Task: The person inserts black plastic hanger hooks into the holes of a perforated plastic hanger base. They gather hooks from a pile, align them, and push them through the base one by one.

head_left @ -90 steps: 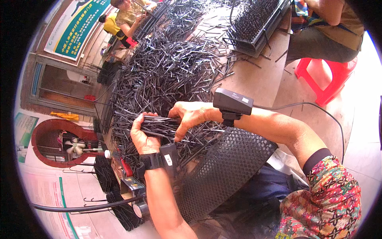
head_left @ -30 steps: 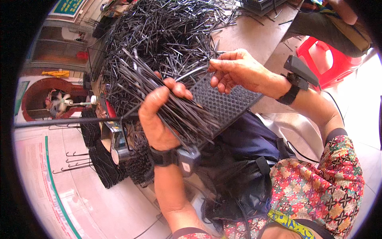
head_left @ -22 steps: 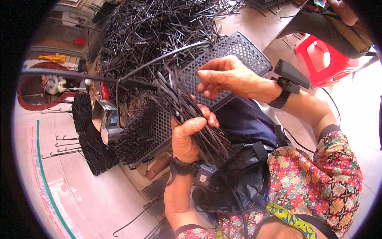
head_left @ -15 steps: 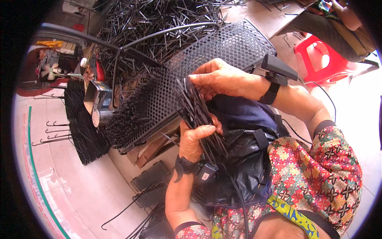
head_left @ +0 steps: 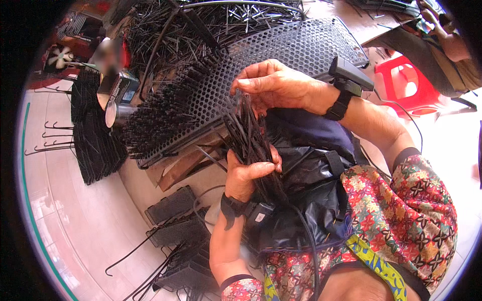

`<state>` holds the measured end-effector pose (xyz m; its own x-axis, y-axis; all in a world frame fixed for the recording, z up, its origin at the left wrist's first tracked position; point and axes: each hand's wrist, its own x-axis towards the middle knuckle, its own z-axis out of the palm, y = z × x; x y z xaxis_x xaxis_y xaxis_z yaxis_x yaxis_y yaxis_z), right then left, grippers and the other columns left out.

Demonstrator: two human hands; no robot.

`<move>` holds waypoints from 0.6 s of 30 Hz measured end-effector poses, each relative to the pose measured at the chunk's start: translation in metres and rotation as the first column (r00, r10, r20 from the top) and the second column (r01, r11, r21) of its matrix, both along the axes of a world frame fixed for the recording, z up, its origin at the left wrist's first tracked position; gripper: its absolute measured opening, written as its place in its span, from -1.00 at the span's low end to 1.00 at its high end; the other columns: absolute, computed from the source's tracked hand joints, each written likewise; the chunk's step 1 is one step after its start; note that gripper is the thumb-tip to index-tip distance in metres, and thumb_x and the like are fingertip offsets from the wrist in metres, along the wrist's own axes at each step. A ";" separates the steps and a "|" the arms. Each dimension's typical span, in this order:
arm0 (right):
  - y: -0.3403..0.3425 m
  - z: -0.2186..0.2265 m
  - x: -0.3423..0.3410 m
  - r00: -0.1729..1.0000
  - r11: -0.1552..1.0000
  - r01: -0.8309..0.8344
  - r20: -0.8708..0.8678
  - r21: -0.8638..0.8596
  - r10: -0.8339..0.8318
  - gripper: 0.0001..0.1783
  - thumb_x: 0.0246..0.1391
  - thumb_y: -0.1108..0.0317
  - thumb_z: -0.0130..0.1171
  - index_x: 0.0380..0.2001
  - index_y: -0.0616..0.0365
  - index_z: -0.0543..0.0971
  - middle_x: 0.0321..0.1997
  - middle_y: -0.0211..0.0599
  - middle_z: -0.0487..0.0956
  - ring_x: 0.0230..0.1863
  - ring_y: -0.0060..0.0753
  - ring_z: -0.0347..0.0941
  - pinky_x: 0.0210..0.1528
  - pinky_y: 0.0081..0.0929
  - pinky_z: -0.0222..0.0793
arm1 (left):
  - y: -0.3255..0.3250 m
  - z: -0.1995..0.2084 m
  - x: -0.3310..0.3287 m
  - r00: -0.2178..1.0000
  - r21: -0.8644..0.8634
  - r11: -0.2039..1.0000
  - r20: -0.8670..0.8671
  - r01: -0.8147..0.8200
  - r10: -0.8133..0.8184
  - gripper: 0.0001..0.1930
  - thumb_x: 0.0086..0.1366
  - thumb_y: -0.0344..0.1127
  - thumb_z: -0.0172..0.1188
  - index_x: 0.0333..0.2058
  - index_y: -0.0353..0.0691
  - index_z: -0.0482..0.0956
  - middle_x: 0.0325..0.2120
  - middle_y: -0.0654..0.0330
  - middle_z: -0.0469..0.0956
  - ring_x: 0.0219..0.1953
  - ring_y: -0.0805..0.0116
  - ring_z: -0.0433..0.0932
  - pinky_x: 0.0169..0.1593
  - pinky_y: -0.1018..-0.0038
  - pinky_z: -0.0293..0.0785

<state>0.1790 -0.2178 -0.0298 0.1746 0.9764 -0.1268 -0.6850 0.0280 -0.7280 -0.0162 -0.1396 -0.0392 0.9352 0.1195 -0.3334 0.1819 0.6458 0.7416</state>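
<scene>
A thick bundle of thin black strips [head_left: 251, 140] lies in my left hand [head_left: 243, 175], whose fingers and thumb are wrapped round its lower part. At the bundle's upper end, my right hand [head_left: 276, 85] pinches at the strip tips between thumb and fingers; the exact strips there are blurred. Just beyond both hands a black perforated panel [head_left: 311, 47] slopes across its stand. Strips stand upright in the holes over its left part, forming a dense patch of bristles [head_left: 165, 113]. The holes to the right are bare.
Behind the panel is a large heap of loose black strips [head_left: 251, 17]. Finished-looking bristled pieces with hooked wires [head_left: 98, 130] lie at the left, others [head_left: 175, 226] at lower left. A metal can [head_left: 118, 115] stands beside the panel; a red stool [head_left: 401, 83] is at right.
The view has shifted, so the panel and the floor pieces appear moved. My right hand's fingers have drawn closer to the bundle's tips. My left hand keeps its grip.
</scene>
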 end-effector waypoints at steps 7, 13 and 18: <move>0.013 0.011 -0.008 0.971 0.993 0.020 0.238 -0.115 0.008 -0.78 0.02 0.34 0.24 -0.33 0.28 0.58 -0.52 -0.40 0.57 -0.60 -0.64 0.43 -0.58 -0.68 0.33 | -0.001 0.005 -0.003 0.999 -0.035 0.998 -0.018 -0.046 0.045 -0.27 -0.30 -0.44 0.26 0.00 -0.28 0.28 -0.55 0.04 0.43 -0.54 0.15 0.46 -0.40 0.29 0.44; 0.009 0.015 -0.005 0.889 0.958 0.253 0.422 -0.132 -0.177 -0.85 0.00 0.36 0.25 -0.44 0.24 0.61 -0.60 -0.43 0.55 -0.63 -0.66 0.41 -0.62 -0.68 0.32 | 0.002 0.007 0.011 0.999 -0.030 0.999 0.000 -0.040 0.040 -0.42 -0.26 -0.43 0.28 -0.14 -0.37 0.37 -0.55 0.10 0.50 -0.52 0.26 0.51 -0.39 0.40 0.47; 0.019 0.017 0.014 0.801 0.919 0.385 0.526 -0.085 -0.286 -0.83 0.09 0.34 0.17 -0.41 0.25 0.56 -0.50 -0.29 0.60 -0.58 -0.61 0.46 -0.54 -0.68 0.34 | 0.005 0.002 0.013 0.997 -0.019 0.997 -0.034 -0.075 0.075 -0.38 -0.26 -0.45 0.29 -0.10 -0.37 0.34 -0.54 0.10 0.51 -0.54 0.26 0.51 -0.41 0.39 0.48</move>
